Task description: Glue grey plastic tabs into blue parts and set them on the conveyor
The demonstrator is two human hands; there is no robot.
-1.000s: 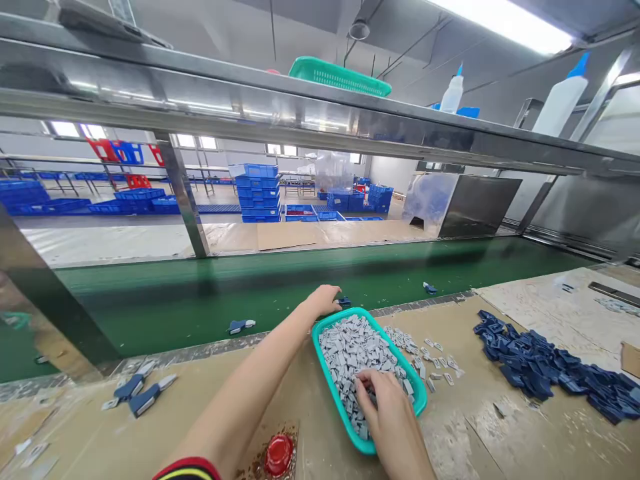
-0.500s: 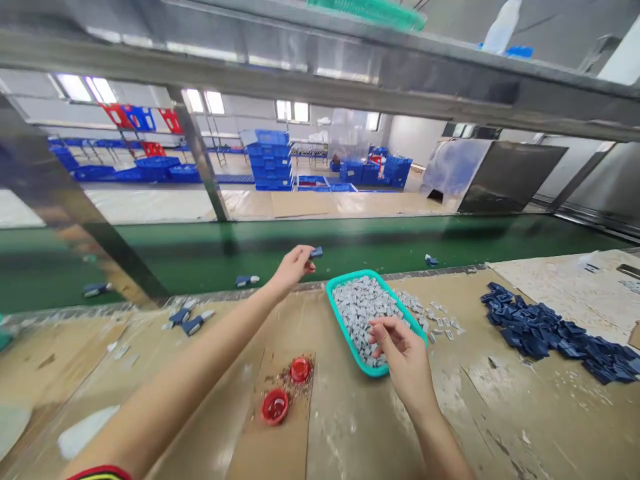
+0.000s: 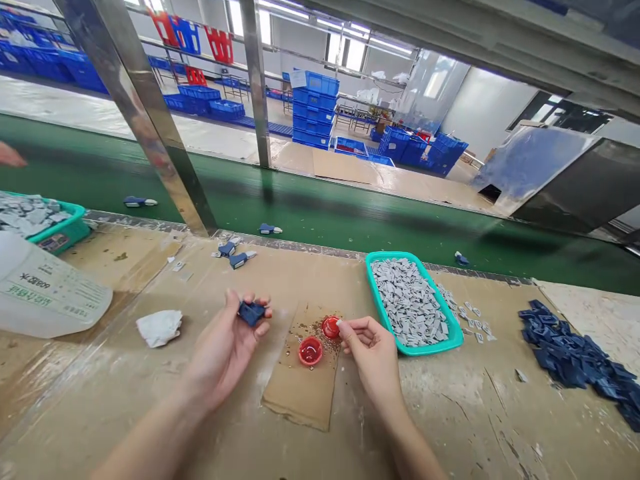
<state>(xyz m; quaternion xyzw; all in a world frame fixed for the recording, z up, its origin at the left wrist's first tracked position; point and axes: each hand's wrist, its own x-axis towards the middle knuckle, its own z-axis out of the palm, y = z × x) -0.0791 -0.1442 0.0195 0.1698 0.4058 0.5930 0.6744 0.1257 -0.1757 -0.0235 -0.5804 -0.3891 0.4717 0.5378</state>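
My left hand is turned palm up over the bench, its fingers closed round a small dark blue plastic piece. My right hand pinches a small grey piece right at the rim of a red cap. A second red cap sits beside it on a cardboard scrap. To the right of my right hand stands a teal tray full of small grey pieces. A heap of dark blue pieces lies at the far right.
A green conveyor belt runs behind the bench, with a few blue-and-white parts on it. At left lie a crumpled white cloth, a large white bottle on its side and another teal tray. A steel post stands at the bench edge.
My left hand came back from the belt edge with the blue piece, now palm up. My right hand left the tray and went to the red cap. The view swung left and down.
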